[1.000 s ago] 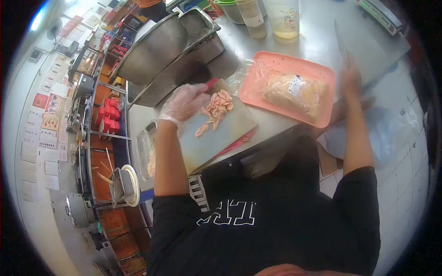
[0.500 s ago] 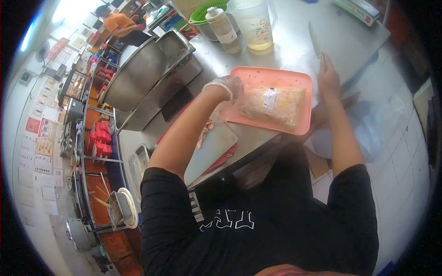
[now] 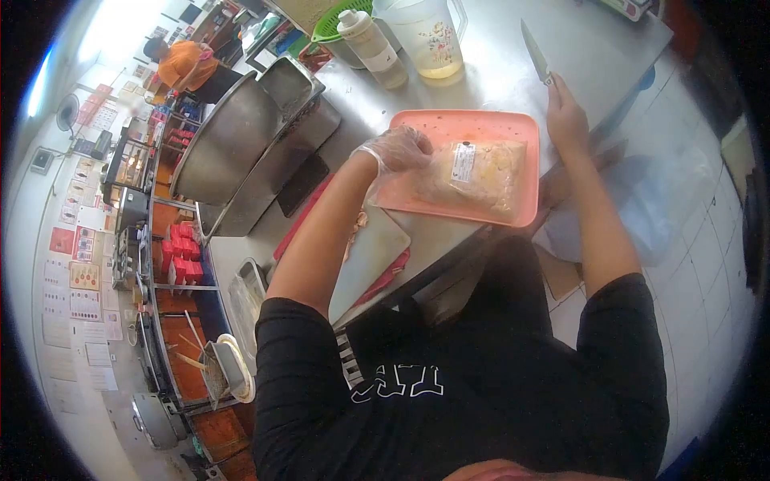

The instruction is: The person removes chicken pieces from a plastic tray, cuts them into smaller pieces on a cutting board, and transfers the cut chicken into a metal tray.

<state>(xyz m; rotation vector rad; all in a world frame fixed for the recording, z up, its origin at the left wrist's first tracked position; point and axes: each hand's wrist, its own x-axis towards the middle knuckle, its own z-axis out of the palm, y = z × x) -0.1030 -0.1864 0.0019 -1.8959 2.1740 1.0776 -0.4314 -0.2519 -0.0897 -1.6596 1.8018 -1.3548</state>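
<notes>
My left hand (image 3: 403, 150), in a clear plastic glove, has its fingers closed on the gathered left end of a clear plastic bag (image 3: 485, 178). The bag bears a white printed label, and pale food, possibly raw meat, fills it. Under it lies a pink tray (image 3: 521, 127) near the table's edge. My bare right hand (image 3: 566, 119) is wrapped round the handle of a knife (image 3: 535, 54), right of the tray, with the blade pointing up and away. Below my left hand, a white cutting board (image 3: 377, 252) carries some pale scraps, partly hidden by my forearm.
Behind the tray stand a measuring jug (image 3: 429, 40) with yellowish liquid, a bottle (image 3: 373, 48) and a green basket (image 3: 333, 24). A large steel bowl (image 3: 228, 132) is at left. A person in an orange shirt (image 3: 188, 66) stands far back. A bluish plastic bag (image 3: 618, 212) hangs at right.
The view has shifted slightly. My left fingers look more tightly bunched on the bag's end. The knife, blurred before, now shows clearly and tilts further left. The person in orange has changed posture.
</notes>
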